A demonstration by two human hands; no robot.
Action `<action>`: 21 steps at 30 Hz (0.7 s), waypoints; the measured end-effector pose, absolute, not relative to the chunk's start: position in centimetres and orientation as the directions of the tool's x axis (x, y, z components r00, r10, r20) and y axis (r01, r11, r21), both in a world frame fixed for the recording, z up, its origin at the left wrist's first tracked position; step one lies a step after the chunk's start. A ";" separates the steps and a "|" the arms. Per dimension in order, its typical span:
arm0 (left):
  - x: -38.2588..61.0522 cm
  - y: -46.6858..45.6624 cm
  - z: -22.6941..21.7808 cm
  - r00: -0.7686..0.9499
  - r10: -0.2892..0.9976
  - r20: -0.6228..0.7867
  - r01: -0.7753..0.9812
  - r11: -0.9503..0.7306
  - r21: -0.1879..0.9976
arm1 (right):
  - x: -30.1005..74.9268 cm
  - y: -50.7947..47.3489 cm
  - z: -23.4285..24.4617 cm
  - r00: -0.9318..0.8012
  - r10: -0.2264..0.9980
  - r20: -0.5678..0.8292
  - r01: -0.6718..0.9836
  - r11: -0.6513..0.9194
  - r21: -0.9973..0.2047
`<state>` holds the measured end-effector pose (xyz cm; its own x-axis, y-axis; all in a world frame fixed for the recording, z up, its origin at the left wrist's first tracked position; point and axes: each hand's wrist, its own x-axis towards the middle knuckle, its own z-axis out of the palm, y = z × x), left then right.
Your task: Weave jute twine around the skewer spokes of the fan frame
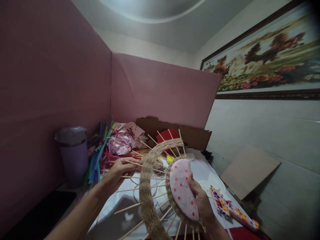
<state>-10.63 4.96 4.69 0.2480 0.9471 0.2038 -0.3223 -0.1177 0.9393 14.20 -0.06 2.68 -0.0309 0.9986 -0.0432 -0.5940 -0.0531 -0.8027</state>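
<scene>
A fan-shaped weaving of brown twine (146, 186) on thin wooden sticks (127, 208) is held up in the middle of the view. Its core is a half-disc covered in white-pink cloth with red dots (180, 188), edged with twine. My right hand (201, 200) grips the half-disc by its straight side, thumb on the front and the other fingers hidden behind. At the left, my left hand (125, 168) has its fingers closed around the outer end of a wooden stick, outside the twine band. Bare stick ends stick out past the band.
Behind lie pink cloth (122, 141), a bundle of coloured strips (97, 156) and a cardboard piece (165, 130). A lidded purple cup (74, 163) stands left. A flower-patterned item (232, 210) lies right on the white tabletop (200, 166). Pink panels (160, 90) enclose the back and left.
</scene>
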 end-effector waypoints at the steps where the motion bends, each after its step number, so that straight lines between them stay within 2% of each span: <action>1: -10.7 5.0 4.6 0.246 0.948 0.203 -0.304 -0.123 0.945 | 14.2 -0.1 2.7 -0.027 0.999 -0.043 -0.595 -0.050 -0.802; 7: -10.8 4.9 5.0 0.225 0.957 0.184 -0.194 -0.141 0.971 | 14.3 0.3 2.5 0.013 0.999 -0.035 -0.606 -0.020 -0.795; 12: -10.4 4.5 5.7 0.149 0.931 0.333 0.080 -0.347 0.934 | 14.6 0.5 2.3 -0.010 0.998 -0.056 -0.637 -0.050 -0.770; 14: -10.3 4.4 5.7 0.142 0.881 0.452 0.234 -0.473 0.849 | 14.7 0.5 2.3 0.011 0.998 -0.062 -0.636 -0.041 -0.770; 17: -10.2 4.5 5.5 0.126 0.764 0.633 0.441 -0.615 0.654 | 14.8 0.6 2.4 0.059 0.996 -0.067 -0.622 -0.016 -0.783; 19: -10.3 4.6 5.4 0.127 0.695 0.708 0.555 -0.641 0.530 | 14.8 0.7 2.4 0.077 0.994 -0.081 -0.620 -0.016 -0.784; 21: -10.3 4.5 5.5 0.132 0.654 0.745 0.616 -0.643 0.455 | 15.0 0.7 2.5 0.079 0.993 -0.089 -0.624 -0.020 -0.781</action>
<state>-10.34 4.54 5.49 0.1321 0.6539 0.7449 0.6163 -0.6428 0.4550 14.98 0.73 2.54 0.0788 0.9929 -0.0888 -0.6238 -0.0204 -0.7813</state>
